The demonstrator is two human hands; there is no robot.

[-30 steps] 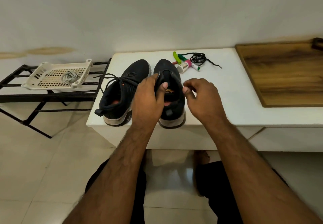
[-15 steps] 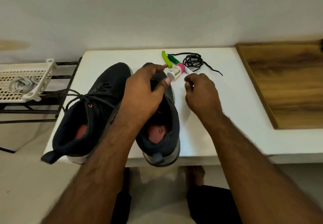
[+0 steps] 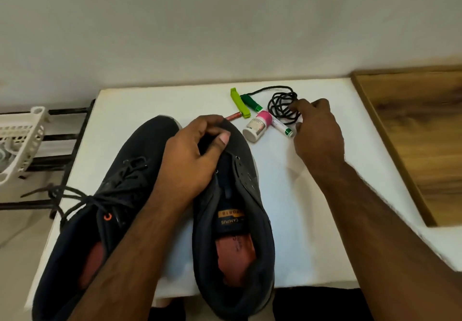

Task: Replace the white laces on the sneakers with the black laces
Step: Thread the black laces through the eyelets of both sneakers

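progress: left sneaker (image 3: 125, 183) already laced in black, near the table's front-left corner; right sneaker (image 3: 235, 210) has bare eyelets, no lace at all. Looks roughly half done.
old laces: pale bundle in the white basket (image 3: 22, 140) on the rack off the table's left edge; mostly cropped, can't confirm it's the white laces.
left to do: judging by the empty eyelets, pick up the black lace (image 3: 282, 106), thread the right sneaker, tie.
left hand (image 3: 190, 155): grips the right sneaker over the toe end of the tongue, thumb pressed on top, fingers curled round.
right hand (image 3: 317, 130): over the lace coil near the table's back edge, fingers bent, fingertips (image 3: 296, 106) at the coil's right side. Touching or pinching, can't tell.
lace position: loose coil just ahead of and left of the fingertips, one end trailing toward the green marker (image 3: 250, 101).
clutter: pill bottle (image 3: 257, 126) and lime clip (image 3: 238, 103) just beside the coil.
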